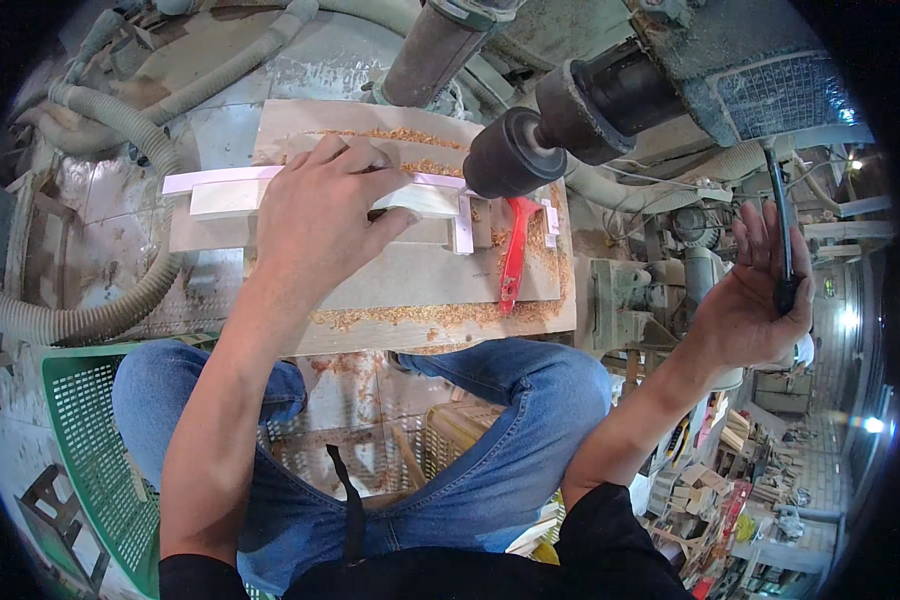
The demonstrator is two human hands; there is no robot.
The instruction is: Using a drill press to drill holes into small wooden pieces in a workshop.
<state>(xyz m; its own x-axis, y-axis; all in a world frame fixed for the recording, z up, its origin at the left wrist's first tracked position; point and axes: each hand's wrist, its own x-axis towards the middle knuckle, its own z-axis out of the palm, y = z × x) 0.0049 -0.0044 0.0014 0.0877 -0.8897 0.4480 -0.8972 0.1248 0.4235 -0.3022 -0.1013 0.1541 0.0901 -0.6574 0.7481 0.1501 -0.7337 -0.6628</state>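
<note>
My left hand (322, 215) lies over a pale wooden strip (225, 197), thumb on the near side and fingers bent over the far side. The strip rests against a pale pink, narrow jig (202, 181) whose short arm (464, 228) points toward me. Close to the strip's right end is the black, rounded tool head (513, 155) of a machine. A red handle-like piece (515, 255) lies just right of the jig arm. Out to the right, my right hand (755, 300) is closed round a black lever (782, 230) hanging from the machine.
Wood shavings (400, 317) lie along the stacked boards (420, 275) of the work table. Ribbed hoses (90, 318) curve at the left. A green plastic basket (95, 440) stands by my left leg. Wood offcuts (705, 490) are heaped at the lower right.
</note>
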